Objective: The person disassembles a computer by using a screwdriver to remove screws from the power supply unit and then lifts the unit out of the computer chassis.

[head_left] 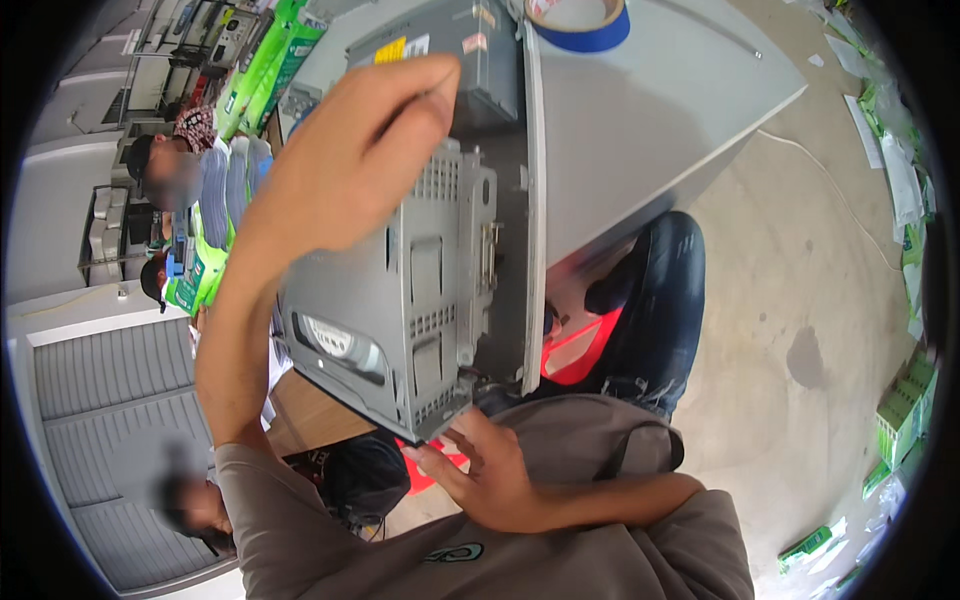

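Note:
A grey metal computer case [395,285] with slotted, perforated walls stands in front of me. Part of a hard drive [338,342] shows through an oval cutout in it. Over the far part of the case is my left hand [355,165], fingers curled and thumb pressed to the forefinger; whatever the pinch holds, if anything, is hidden. My right hand [490,475] grips the case's near lower corner, thumb and fingers against the edge. Beyond my left hand sits a grey box-shaped power supply [480,65] with a yellow label.
A blue tape roll [590,35] lies on the grey tabletop [640,130]. Red stool parts [580,350] show below beside my jeans. Green bags [270,65] and other people are at the left. Papers and green boxes [905,410] lie along the floor at right, near a white cable [830,185].

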`<state>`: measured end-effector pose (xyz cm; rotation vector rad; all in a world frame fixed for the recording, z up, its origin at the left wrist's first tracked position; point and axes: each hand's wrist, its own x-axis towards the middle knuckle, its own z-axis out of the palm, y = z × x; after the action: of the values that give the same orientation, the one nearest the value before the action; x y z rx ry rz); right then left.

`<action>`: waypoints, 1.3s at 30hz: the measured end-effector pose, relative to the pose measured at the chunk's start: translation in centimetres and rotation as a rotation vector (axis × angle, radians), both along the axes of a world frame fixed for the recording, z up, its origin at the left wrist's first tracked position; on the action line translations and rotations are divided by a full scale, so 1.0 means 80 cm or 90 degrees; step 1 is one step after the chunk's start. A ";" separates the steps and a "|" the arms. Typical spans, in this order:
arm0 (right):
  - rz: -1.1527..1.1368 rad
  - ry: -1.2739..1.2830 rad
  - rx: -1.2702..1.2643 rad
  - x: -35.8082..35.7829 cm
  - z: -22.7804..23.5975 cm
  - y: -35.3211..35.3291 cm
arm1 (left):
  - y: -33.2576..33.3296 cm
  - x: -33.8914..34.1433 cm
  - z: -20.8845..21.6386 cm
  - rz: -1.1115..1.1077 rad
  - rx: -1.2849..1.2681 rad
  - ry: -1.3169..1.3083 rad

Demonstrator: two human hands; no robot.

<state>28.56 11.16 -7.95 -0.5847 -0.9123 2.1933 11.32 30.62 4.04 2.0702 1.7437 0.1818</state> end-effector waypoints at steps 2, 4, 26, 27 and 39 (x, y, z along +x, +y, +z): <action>0.005 0.030 0.007 0.005 0.000 0.002 | 0.006 -0.003 -0.002 -0.015 -0.020 0.025; 0.019 0.027 0.034 0.020 0.002 0.013 | 0.010 -0.008 -0.011 -0.029 -0.015 0.034; -0.281 -0.211 0.641 0.040 -0.036 0.101 | 0.002 0.005 -0.005 -0.047 -0.002 -0.094; -0.276 -0.215 0.643 0.039 -0.038 0.100 | 0.000 0.004 0.000 -0.070 -0.034 -0.136; -0.351 -0.173 0.572 0.031 -0.048 0.086 | -0.015 -0.001 -0.032 0.076 -0.028 -0.058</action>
<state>31.07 18.04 -11.80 -0.5833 -1.5189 1.0658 11.25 29.39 1.46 1.8971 1.8003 0.2671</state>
